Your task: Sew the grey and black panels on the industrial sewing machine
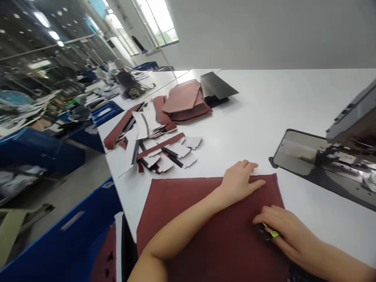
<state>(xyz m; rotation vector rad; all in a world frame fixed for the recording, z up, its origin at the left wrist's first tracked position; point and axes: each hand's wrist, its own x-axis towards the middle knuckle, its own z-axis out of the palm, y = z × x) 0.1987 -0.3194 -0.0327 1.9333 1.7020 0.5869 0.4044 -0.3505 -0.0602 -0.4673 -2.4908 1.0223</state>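
A large burgundy leather panel (229, 250) lies flat on the white table (258, 129), close to its near edge. My left hand (239, 184) rests open on the panel's far edge, holding nothing. My right hand (284, 231) lies on the panel's right part, its fingers closed around a small black and lime-green object (272, 233). Most of that object is hidden by the fingers, so I cannot tell what it is.
To the right stands a sewing machine (349, 133) on its metal plate. Farther along the table lie a stack of reddish-brown leather pieces (185, 103), black sheets (217, 86) and scattered white and burgundy cut pieces (161, 149). Blue crates (67, 239) line the table's left side.
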